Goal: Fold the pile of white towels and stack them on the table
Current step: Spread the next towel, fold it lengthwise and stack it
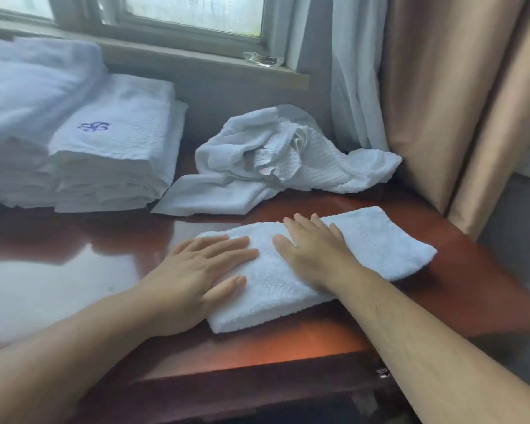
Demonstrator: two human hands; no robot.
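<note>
A folded white towel (377,243) lies as a long strip across the glossy wooden table (318,341), near its front right. My left hand (202,270) presses flat on the towel's left end, fingers straight. My right hand (315,249) lies flat on the towel's middle, fingers spread. Behind it sits a crumpled pile of white towels (276,157). At the left stands a stack of folded towels (114,154) with a purple emblem on top.
A taller stack of folded white linen (22,102) fills the far left. A window sill (196,61) with a glass ashtray (263,59) runs behind. White and beige curtains (441,87) hang at the right, by the table's right edge.
</note>
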